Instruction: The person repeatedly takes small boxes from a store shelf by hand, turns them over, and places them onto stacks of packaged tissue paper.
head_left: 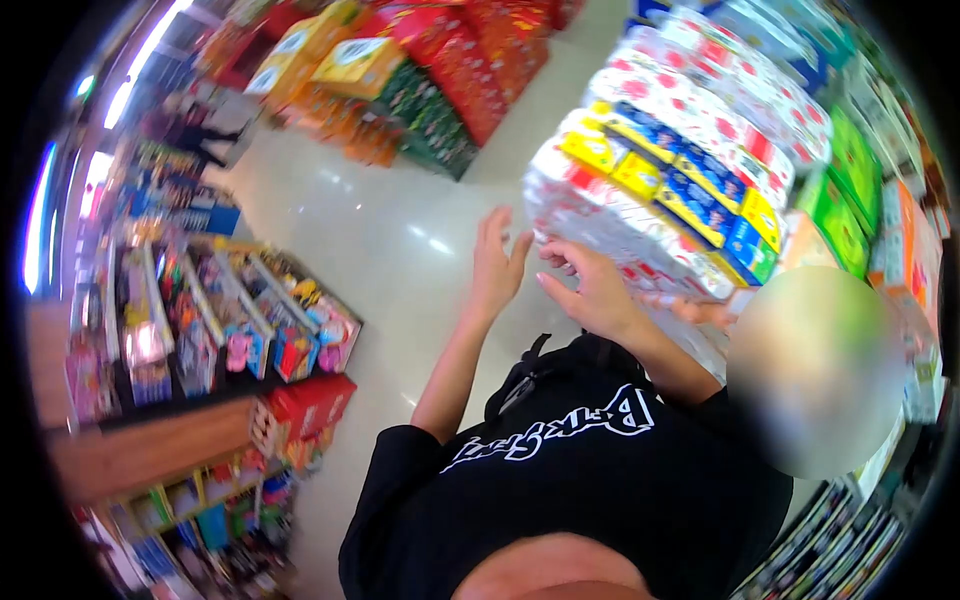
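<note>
My left hand (497, 265) is raised over the shiny floor, its fingers up and its thumb apart, with nothing in it. To its right is my right hand (590, 285), fingers loosely bent and thumb spread away from them. It is in front of the near side of a stack of white and red plastic-wrapped packs (610, 210); I cannot tell whether it touches them. On top of the stack lie several blue and yellow boxes (690, 190). Another person's hand (695, 312) is near the lower side of the stack, behind my right forearm.
A person with a blurred head (815, 370) stands close at my right. Shelves of small packaged goods (230, 320) are on the left. Red and orange boxes (400, 80) are piled ahead. Green packs (850, 180) stand at the right. Someone walks (195, 135) far left.
</note>
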A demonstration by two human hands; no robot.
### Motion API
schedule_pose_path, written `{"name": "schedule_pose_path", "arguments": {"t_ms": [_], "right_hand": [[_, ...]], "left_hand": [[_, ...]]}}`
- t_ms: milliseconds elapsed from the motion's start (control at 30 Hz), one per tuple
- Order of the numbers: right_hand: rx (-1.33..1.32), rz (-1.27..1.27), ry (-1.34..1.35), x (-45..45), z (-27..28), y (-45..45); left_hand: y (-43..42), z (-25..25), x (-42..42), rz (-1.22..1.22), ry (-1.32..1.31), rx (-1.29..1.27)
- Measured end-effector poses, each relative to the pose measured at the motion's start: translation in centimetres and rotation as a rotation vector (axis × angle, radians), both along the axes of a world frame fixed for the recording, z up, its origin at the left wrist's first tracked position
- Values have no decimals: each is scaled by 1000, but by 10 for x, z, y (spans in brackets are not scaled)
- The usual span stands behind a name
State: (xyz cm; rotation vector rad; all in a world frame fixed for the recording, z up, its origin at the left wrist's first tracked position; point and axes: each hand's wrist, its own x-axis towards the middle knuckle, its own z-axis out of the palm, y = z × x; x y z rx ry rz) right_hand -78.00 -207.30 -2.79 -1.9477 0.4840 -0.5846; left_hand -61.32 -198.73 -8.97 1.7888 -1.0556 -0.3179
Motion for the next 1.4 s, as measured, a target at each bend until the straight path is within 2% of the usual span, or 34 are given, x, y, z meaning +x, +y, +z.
{"name": "schedule_pose_path", "arguments": {"t_ms": [67,133,200,267,333,467,500,600,667,700,800,833,900,933,1033,1133,1167,1267,1400], "right_hand": [[-30,119,36,18,2,50],[-4,269,60,38,0,98],[98,446,92,61,-7,152],[-10,621,99,82,-13,205],[-132,773,57,102,-8,256],[-30,1098,135,135,3,349],[-129,1201,132,142,-2,373],[-357,1517,146,170,-12,447],[-412,1740,263,186,0,488],[-523,1844,256,197,-7,511],[-654,1949,243,226,-23,582],[-677,1970,249,237,-28,604],[-723,2006,260,264,-35,647],[-790,2031,280,279,-36,668],[-945,2027,300,323,-30,727],[-930,2022,198,363,-36,788],[-943,2020,155,373,-35,807],[-1023,2064,139,395,-26,867],[-869,2272,77,414,-34,947]], "left_hand": [[93,-19,3,107,124,218],[185,-55,1,246,221,165],[265,-61,-9,415,268,146],[332,-59,-25,607,323,98],[381,-56,-38,750,367,29],[454,-49,-63,885,406,-105],[470,-48,-67,901,401,-135],[524,-63,-84,941,320,33],[547,-50,-91,972,399,-9],[560,-50,-92,1035,503,-42],[617,-68,-85,1025,421,110],[638,-90,-86,1044,439,86],[683,-123,-84,1065,435,253],[706,-125,-76,1049,452,342],[768,-78,-43,975,648,857],[836,-75,-19,1105,581,803],[855,-76,-12,1227,480,720],[906,-73,-1,1398,442,755],[978,-93,4,1401,657,619]]}}
